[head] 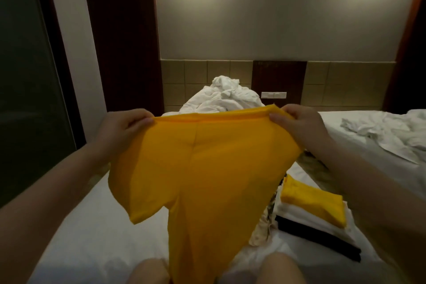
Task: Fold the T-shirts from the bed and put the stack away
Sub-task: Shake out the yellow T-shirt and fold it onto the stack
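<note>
- The bed [96, 226], covered in a white sheet, fills the lower view; a second bed [359, 127] stands to the right across a narrow gap.
- A rumpled white duvet [221, 99] is heaped at the far end, near the tiled headboard wall [196, 80].
- The yellow T-shirt [207, 180] hangs in the air over the bed, stretched wide along its top edge — one short sleeve droops at lower left.
- A folded stack [315, 217] lies on the bed to the right: yellow on top, then white, then black.
- A pale patterned garment [265, 226], probably another shirt, lies partly hidden just beside the stack.
- The left hand [122, 129] pinches the T-shirt's top left corner; the right hand [299, 122] pinches the top right corner — each grip clenched on cloth.
</note>
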